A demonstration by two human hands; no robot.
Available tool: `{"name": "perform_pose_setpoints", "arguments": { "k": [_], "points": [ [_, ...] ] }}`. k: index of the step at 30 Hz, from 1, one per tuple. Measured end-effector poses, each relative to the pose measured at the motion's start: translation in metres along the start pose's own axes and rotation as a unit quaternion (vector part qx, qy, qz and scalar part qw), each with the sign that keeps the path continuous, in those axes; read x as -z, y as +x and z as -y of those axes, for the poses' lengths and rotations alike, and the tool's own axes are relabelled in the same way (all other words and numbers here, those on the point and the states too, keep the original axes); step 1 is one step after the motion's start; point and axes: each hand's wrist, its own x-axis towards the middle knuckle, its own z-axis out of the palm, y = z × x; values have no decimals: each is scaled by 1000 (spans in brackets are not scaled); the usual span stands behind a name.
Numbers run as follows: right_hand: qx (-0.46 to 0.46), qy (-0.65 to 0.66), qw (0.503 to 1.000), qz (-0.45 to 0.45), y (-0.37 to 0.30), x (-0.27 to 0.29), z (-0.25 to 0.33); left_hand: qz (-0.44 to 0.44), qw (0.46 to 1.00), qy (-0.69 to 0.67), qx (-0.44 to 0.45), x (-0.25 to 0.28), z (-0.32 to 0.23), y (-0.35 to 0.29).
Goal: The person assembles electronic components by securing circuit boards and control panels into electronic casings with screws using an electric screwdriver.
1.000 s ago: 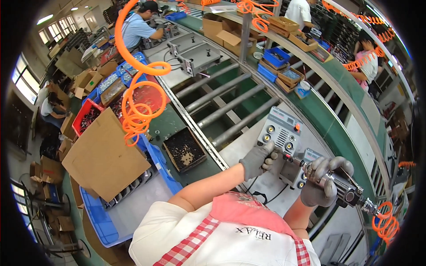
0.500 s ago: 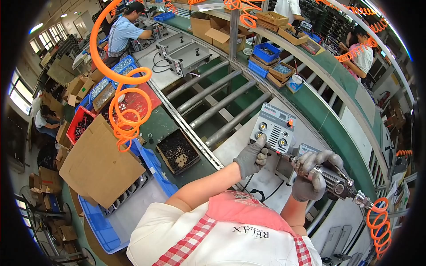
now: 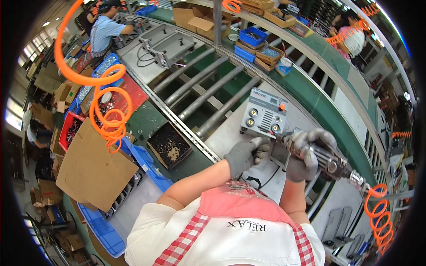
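Note:
A grey boxy electrical unit (image 3: 264, 116), its front panel fitted with several round brass sockets and an orange knob, stands on the white board in front of me. My right hand (image 3: 306, 155), in a grey glove, is wrapped round an air screwdriver (image 3: 330, 165). The tool's tip meets the panel's lower right corner, where the contact itself is too small to see clearly. Just below the panel's bottom edge is my gloved left hand (image 3: 243, 155), fingers curled in and thumb towards the unit. Whatever those fingers may hold is hidden.
An orange coiled hose (image 3: 377, 217) runs from the screwdriver; another coil (image 3: 108, 102) hangs at left. Metal rollers (image 3: 208, 95) lie beyond the board. A box of small dark parts (image 3: 170, 145), a cardboard sheet (image 3: 95, 166) and a blue bin (image 3: 104, 235) are at left. Co-workers sit farther off.
My left hand has dropped from the panel's lower left edge to just below it, its fingers curled. The screwdriver stays at the lower right corner. The whole view has shifted slightly.

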Motion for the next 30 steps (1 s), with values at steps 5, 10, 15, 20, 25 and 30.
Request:
{"name": "perform_pose_setpoints", "arguments": {
  "k": [5, 10, 15, 20, 25, 30],
  "points": [
    [-18, -38, 999, 30, 22, 4, -13, -65, 985, 105, -122, 44, -21, 17],
    [-25, -32, 998, 40, 39, 12, -42, -335, 762, 384, -399, 61, -52, 72],
    [-46, -28, 996, 64, 43, 11, -70, -229, 774, 450, -381, 97, -64, 137],
    [-54, -47, 996, 48, 44, 20, -87, -9, 902, 351, -250, 73, -53, 119],
    [-91, -66, 993, 29, 46, 13, -86, -33, 909, 330, -252, 79, -47, 124],
    [-99, -59, 992, 42, 47, 17, -91, -33, 914, 318, -251, 74, -39, 125]
  ]
}}
